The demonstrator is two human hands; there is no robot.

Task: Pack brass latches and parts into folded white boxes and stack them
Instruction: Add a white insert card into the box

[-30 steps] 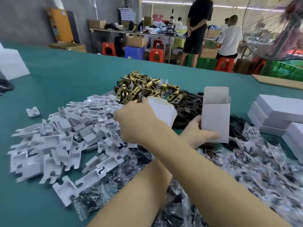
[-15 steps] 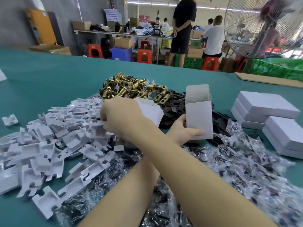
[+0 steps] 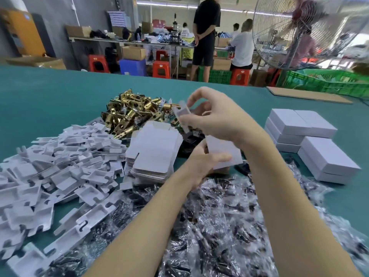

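Note:
My left hand (image 3: 201, 162) grips an upright folded white box (image 3: 223, 152) at mid table. Just above it, my right hand (image 3: 215, 114) pinches a small white cardboard insert (image 3: 182, 114) over the box's open top. A heap of brass latches (image 3: 131, 112) lies behind. White inserts (image 3: 60, 160) are spread wide at the left. A stack of flat unfolded boxes (image 3: 153, 152) sits between the inserts and my hands. Closed white boxes (image 3: 311, 140) are stacked at the right.
Clear plastic bags of dark parts (image 3: 219, 222) cover the near table under my arms. Black parts (image 3: 191, 140) lie behind the box. A big fan (image 3: 307, 31) stands at the far right, by a flat cardboard sheet (image 3: 305, 94). People stand at benches beyond the green table (image 3: 50, 96).
My right hand has come away from the insert pile at the left, lifting an insert rightward above the box. The left hand still holds the box. The camera turned slightly.

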